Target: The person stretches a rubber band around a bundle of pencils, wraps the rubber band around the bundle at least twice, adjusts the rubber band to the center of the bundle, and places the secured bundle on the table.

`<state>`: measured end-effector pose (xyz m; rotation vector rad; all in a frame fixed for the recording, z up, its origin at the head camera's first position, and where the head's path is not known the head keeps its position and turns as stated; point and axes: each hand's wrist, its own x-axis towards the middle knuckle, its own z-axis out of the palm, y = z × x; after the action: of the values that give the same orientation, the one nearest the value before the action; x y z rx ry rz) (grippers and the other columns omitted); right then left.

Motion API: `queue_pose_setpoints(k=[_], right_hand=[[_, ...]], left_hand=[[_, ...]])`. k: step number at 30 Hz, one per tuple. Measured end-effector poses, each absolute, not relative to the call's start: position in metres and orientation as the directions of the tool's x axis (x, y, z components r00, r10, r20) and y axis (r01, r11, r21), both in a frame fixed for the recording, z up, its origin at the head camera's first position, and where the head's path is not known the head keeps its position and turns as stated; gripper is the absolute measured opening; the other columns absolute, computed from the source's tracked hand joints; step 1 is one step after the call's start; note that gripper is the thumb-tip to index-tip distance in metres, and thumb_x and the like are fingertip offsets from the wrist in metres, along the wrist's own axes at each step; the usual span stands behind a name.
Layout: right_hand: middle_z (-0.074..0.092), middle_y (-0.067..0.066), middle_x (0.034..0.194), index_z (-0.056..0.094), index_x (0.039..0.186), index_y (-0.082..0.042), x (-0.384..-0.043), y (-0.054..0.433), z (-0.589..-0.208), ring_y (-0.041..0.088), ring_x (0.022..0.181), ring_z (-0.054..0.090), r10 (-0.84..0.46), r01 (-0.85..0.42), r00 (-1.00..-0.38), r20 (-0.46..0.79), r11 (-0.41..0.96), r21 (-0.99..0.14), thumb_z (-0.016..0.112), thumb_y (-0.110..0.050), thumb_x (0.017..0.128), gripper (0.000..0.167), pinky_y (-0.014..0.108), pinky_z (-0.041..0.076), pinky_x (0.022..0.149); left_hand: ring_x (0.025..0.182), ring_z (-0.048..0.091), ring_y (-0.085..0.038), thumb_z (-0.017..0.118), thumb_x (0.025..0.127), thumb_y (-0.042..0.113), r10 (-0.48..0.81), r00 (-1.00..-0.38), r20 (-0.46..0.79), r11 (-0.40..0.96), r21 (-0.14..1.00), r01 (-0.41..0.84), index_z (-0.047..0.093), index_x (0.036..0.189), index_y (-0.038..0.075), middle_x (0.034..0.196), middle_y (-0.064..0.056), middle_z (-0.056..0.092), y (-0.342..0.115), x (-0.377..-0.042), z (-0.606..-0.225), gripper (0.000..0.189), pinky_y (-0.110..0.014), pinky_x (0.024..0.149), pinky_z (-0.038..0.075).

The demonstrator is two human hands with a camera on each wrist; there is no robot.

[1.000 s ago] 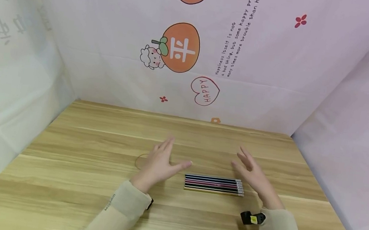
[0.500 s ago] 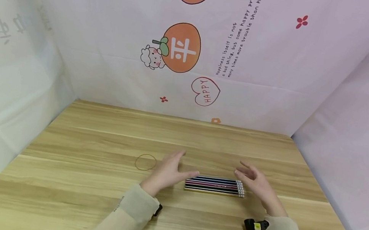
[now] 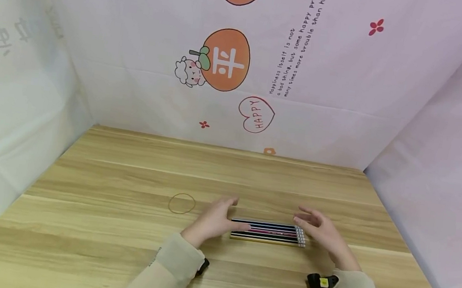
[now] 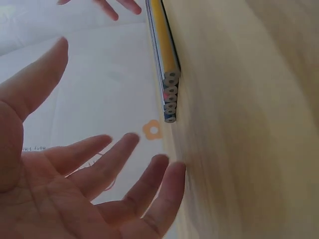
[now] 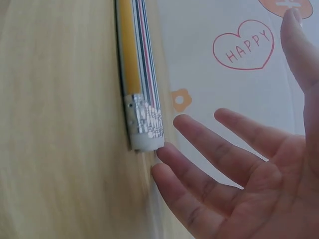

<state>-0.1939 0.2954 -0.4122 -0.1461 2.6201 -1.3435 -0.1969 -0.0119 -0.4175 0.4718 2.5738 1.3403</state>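
Observation:
A row of several pencils point(image 3: 269, 233) lies side by side on the wooden table, white erasers point(image 5: 148, 142) to the right and flat unsharpened ends point(image 4: 170, 97) to the left. My left hand point(image 3: 215, 219) hovers at the unsharpened ends, fingers spread, its thumb overlapping the pencils in the head view. At the eraser end is my right hand point(image 3: 324, 230), its fingers loosely bent around nothing; in the right wrist view its fingertips come right beside the erasers. A thin rubber band point(image 3: 182, 203) lies in a loop left of the left hand.
The wooden tabletop point(image 3: 114, 245) is bounded by a printed white cloth backdrop point(image 3: 324, 126) at the back and white cloth sides point(image 3: 437, 188). A black wrist camera point(image 3: 322, 282) juts from the right sleeve, above the table.
My left hand has moved right and nearer, up to the pencils, uncovering the rubber band. My right hand has come down slightly toward the eraser ends. The pencils have stayed in place.

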Motion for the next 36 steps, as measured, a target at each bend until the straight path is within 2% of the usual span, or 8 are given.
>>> queue_pose_setpoints(k=[7, 14, 20, 25, 28, 32, 36], right_hand=[[0.051, 0.027, 0.143, 0.034, 0.150, 0.002, -0.193, 0.297, -0.415, 0.041, 0.127, 0.053, -0.196, 0.007, -0.969, -0.150, 0.586, -0.811, 0.060, -0.034, 0.100, 0.067, 0.049, 0.051, 0.098], [0.054, 0.024, 0.140, 0.037, 0.149, 0.002, -0.196, 0.300, -0.419, 0.038, 0.125, 0.054, -0.200, 0.006, -0.966, -0.164, 0.616, -0.788, 0.062, -0.037, 0.098, 0.068, 0.037, 0.051, 0.093], [0.053, 0.023, 0.141, 0.040, 0.148, 0.001, -0.198, 0.300, -0.421, 0.038, 0.127, 0.052, -0.212, 0.012, -0.961, -0.178, 0.612, -0.791, 0.064, -0.035, 0.096, 0.067, 0.041, 0.049, 0.096], [0.053, 0.022, 0.142, 0.043, 0.146, -0.001, -0.197, 0.299, -0.422, 0.036, 0.125, 0.051, -0.232, 0.006, -0.955, -0.184, 0.607, -0.795, 0.067, -0.033, 0.095, 0.066, 0.038, 0.047, 0.094], [0.055, 0.022, 0.140, 0.046, 0.145, -0.001, -0.197, 0.299, -0.423, 0.032, 0.120, 0.053, -0.247, -0.016, -0.955, -0.166, 0.599, -0.800, 0.071, -0.031, 0.092, 0.066, 0.035, 0.046, 0.091], [0.055, 0.023, 0.137, 0.046, 0.145, -0.001, -0.197, 0.300, -0.425, 0.027, 0.110, 0.052, -0.277, -0.036, -0.949, -0.153, 0.575, -0.817, 0.079, -0.025, 0.085, 0.072, 0.030, 0.047, 0.080], [0.053, 0.023, 0.137, 0.042, 0.147, -0.001, -0.198, 0.302, -0.428, 0.026, 0.110, 0.048, -0.313, -0.071, -0.939, -0.139, 0.576, -0.814, 0.084, -0.023, 0.079, 0.082, 0.030, 0.044, 0.083]], left_hand=[[0.137, 0.046, -0.036, 0.082, 0.080, 0.037, 0.400, -0.914, -0.071, 0.516, 0.842, 0.160, 0.044, 0.147, 0.000, 0.142, -0.018, 0.056, -0.010, -0.198, -0.421, 0.085, -0.050, 0.115, 0.037], [0.137, 0.046, -0.035, 0.085, 0.078, 0.030, 0.414, -0.906, -0.085, 0.521, 0.839, 0.159, 0.046, 0.146, 0.002, 0.142, -0.016, 0.056, -0.009, -0.199, -0.422, 0.083, -0.051, 0.114, 0.037], [0.136, 0.046, -0.035, 0.088, 0.075, 0.025, 0.426, -0.901, -0.084, 0.545, 0.818, 0.181, 0.049, 0.143, 0.002, 0.140, -0.015, 0.059, -0.010, -0.203, -0.423, 0.082, -0.050, 0.116, 0.035], [0.134, 0.050, -0.033, 0.089, 0.072, 0.020, 0.456, -0.884, -0.102, 0.540, 0.821, 0.184, 0.050, 0.143, 0.002, 0.139, -0.015, 0.059, -0.007, -0.203, -0.425, 0.083, -0.046, 0.116, 0.036], [0.135, 0.048, -0.033, 0.089, 0.072, 0.019, 0.467, -0.877, -0.108, 0.539, 0.822, 0.186, 0.049, 0.143, 0.002, 0.140, -0.015, 0.058, -0.005, -0.202, -0.426, 0.083, -0.046, 0.118, 0.033], [0.136, 0.046, -0.033, 0.091, 0.069, 0.017, 0.471, -0.877, -0.098, 0.555, 0.806, 0.208, 0.051, 0.142, 0.003, 0.140, -0.012, 0.059, -0.005, -0.201, -0.426, 0.085, -0.048, 0.119, 0.031], [0.138, 0.043, -0.032, 0.092, 0.067, 0.013, 0.484, -0.870, -0.092, 0.579, 0.780, 0.239, 0.055, 0.139, 0.005, 0.140, -0.008, 0.059, -0.005, -0.200, -0.426, 0.082, -0.049, 0.119, 0.029]])
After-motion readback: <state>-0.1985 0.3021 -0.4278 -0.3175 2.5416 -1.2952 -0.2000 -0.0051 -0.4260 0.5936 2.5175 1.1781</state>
